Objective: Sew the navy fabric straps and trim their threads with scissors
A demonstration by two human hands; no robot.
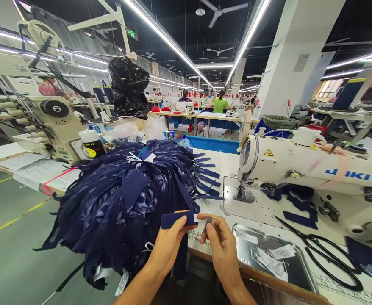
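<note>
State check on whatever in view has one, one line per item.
Left hand: closed on navy strip
Right hand: pinching small grey piece
Strip pile: heaped, ends loose
Scissors: laid down, blades look shut
Metal tray: holding loose labels
Sewing machine: no fabric seen under needle
White-capped can: upright, capped
Black bag: crumpled

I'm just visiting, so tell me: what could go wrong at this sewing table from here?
The heap of navy strips spills past the edge of the table, so some might slide to the floor.

Several strip ends fan out close to the sewing machine and could get in its way.

The left hand pinches a navy piece and the right hand a small grey piece; either could slip.
</note>
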